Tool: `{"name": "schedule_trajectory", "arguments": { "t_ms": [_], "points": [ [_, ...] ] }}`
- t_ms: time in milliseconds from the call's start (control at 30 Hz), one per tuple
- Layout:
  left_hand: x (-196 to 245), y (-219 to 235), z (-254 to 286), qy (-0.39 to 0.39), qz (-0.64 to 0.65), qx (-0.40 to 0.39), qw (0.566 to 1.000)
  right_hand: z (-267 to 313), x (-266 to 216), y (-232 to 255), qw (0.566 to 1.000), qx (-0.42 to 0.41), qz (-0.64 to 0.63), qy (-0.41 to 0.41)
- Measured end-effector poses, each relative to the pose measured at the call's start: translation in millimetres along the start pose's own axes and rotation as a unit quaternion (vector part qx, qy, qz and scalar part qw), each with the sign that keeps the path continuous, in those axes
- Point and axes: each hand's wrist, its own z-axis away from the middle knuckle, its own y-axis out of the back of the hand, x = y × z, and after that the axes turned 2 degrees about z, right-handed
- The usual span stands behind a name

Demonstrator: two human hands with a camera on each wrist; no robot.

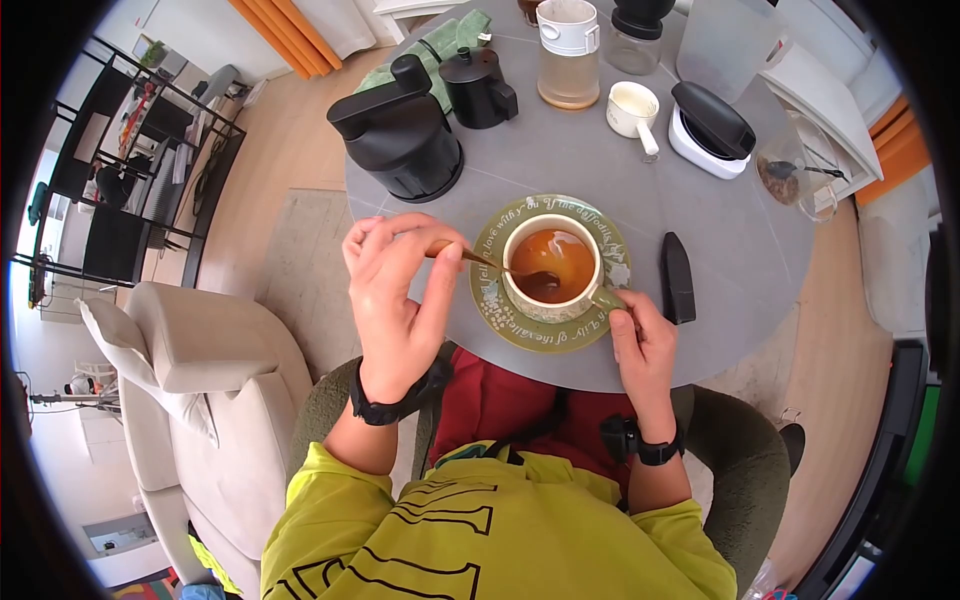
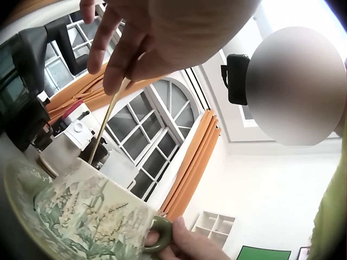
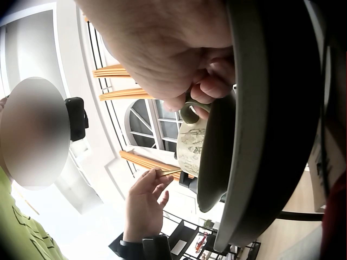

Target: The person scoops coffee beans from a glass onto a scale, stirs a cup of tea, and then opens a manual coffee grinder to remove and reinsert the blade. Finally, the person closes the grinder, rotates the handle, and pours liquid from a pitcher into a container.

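Note:
A floral teacup [image 2: 92, 211] of amber liquid [image 1: 565, 255] stands on a green saucer [image 1: 487, 300] with white lettering round its rim. My left hand [image 1: 400, 290] pinches the thin gold handle of a spoon [image 1: 478, 259] between thumb and fingers, left of the cup. The spoon slants over the near-left rim, its dark bowl partly under the liquid. On the other side, my right hand [image 1: 648, 345] grips the cup's green handle [image 1: 606, 299], with fingers through the loop in the left wrist view.
A black kettle-like vessel [image 1: 400, 145] and a smaller black lidded pot [image 1: 478, 88] stand behind the cup. Farther back are a glass jug [image 1: 568, 78], a small white cup [image 1: 630, 108] and a white-based black device [image 1: 712, 125]. A slim black object [image 1: 677, 278] lies right of the saucer.

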Motion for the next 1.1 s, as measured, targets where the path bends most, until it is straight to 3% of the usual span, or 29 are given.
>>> {"name": "schedule_trajectory", "arguments": {
  "t_ms": [167,300,567,800,967,1100],
  "points": [
    [-1,-15,3,0.078,0.108,-0.032,0.991,0,-1,0,1.0,0.004,0.001,0.003],
    [1,-22,2,0.089,0.104,-0.029,0.99,0,-2,0,1.0,0.001,0.006,0.002],
    [0,-14,-1,-0.005,-0.027,0.028,0.999,0,0,0,1.0,0.005,0.006,0.006],
    [5,3,-1,-0.018,-0.057,-0.005,0.998,-1,-2,0,1.0,0.001,0.001,0.003],
    [0,-9,3,0.071,0.093,-0.046,0.992,-1,-2,0,1.0,0.004,0.004,0.007],
    [2,-20,2,0.08,0.111,-0.028,0.99,-1,-2,0,1.0,0.004,0.006,0.009]
  ]
}}
